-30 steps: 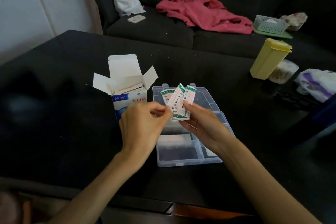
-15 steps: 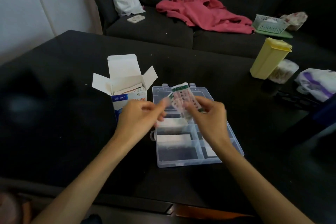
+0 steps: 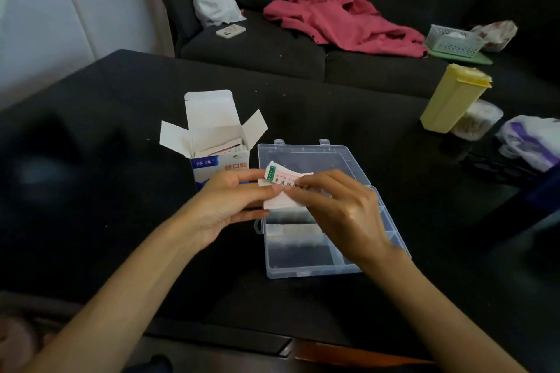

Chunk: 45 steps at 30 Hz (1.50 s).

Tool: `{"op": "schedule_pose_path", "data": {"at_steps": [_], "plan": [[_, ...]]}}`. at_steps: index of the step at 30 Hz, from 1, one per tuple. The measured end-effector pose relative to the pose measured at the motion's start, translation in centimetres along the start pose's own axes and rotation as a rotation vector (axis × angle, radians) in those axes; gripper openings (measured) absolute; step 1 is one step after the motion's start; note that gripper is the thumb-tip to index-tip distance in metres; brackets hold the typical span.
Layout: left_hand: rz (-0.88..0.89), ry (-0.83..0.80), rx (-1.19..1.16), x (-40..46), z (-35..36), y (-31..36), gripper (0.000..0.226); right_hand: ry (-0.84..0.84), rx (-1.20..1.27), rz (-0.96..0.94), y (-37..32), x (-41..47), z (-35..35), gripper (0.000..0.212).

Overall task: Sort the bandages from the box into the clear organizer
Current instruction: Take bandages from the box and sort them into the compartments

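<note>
Black table [image 3: 91, 191]: one box [image 3: 212, 142], one organizer [image 3: 303, 263], two hands sharing bandages [image 3: 280, 182].

pink garment [image 3: 342, 13] and white bag [image 3: 213, 4] on sofa [image 3: 257, 48], yellow container [image 3: 453, 98] on black table [image 3: 91, 160]

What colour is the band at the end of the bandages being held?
Green, on white wrappers with red print: the bandages, head view.

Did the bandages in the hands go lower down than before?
Yes. The bandages stood fanned upright a second ago, tips above the organizer's far lid edge. Now they lie flat, lower, over the lid, pinched by both hands: left, right.
</note>
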<state>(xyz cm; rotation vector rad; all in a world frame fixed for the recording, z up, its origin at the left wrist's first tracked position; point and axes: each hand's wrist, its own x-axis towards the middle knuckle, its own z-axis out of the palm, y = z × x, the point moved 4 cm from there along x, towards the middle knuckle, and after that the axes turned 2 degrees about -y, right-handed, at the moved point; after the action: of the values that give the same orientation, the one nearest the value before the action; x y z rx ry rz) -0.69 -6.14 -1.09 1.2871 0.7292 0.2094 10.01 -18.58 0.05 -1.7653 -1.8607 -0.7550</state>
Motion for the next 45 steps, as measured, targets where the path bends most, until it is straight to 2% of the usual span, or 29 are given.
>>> {"op": "schedule_pose_path", "data": {"at_steps": [2,5,6,10,17,20,23,26,30,34,42,45], "plan": [[0.026,0.017,-0.006,0.1,0.1,-0.1,0.029,-0.03,0.049,0.026,0.2,-0.1,0.0,0.029],[0.053,0.047,-0.017,0.5,0.1,-0.4,0.026,-0.093,0.099,0.091,0.4,-0.2,0.2,0.051],[0.053,0.047,-0.028,0.6,0.1,-0.5,0.025,-0.112,0.113,0.101,0.4,-0.3,0.1,0.052],[0.035,0.032,-0.111,0.9,-0.1,-0.6,0.026,-0.159,0.202,0.112,1.0,-0.7,-0.3,0.038],[0.054,-0.003,-0.054,1.2,0.5,-0.4,0.033,-0.181,0.217,0.14,1.5,-0.8,-1.2,0.023],[0.025,-0.022,-0.098,1.1,0.5,-0.2,0.027,-0.18,0.233,0.132,1.7,-0.9,-1.4,0.019],[-0.017,0.008,-0.112,1.1,0.8,-0.7,0.018,-0.184,0.224,0.101,1.2,-0.7,-1.4,0.02],[0.017,0.102,-0.039,1.5,0.7,-1.2,0.008,-0.213,0.242,0.097,0.8,-0.5,-1.2,0.021],[0.069,0.18,0.003,1.7,0.6,-1.4,0.013,-0.288,0.317,0.152,1.2,-0.4,-1.4,0.023],[0.088,0.199,-0.02,1.8,0.8,-1.3,0.014,-0.28,0.316,0.243,2.0,-0.5,-2.2,0.019],[0.066,0.233,-0.11,1.8,1.2,-1.5,0.003,-0.257,0.265,0.219,2.2,0.0,-2.1,0.016],[0.089,0.284,-0.087,1.9,0.8,-1.6,0.005,-0.302,0.304,0.246,2.4,0.0,-1.7,0.019]]}}
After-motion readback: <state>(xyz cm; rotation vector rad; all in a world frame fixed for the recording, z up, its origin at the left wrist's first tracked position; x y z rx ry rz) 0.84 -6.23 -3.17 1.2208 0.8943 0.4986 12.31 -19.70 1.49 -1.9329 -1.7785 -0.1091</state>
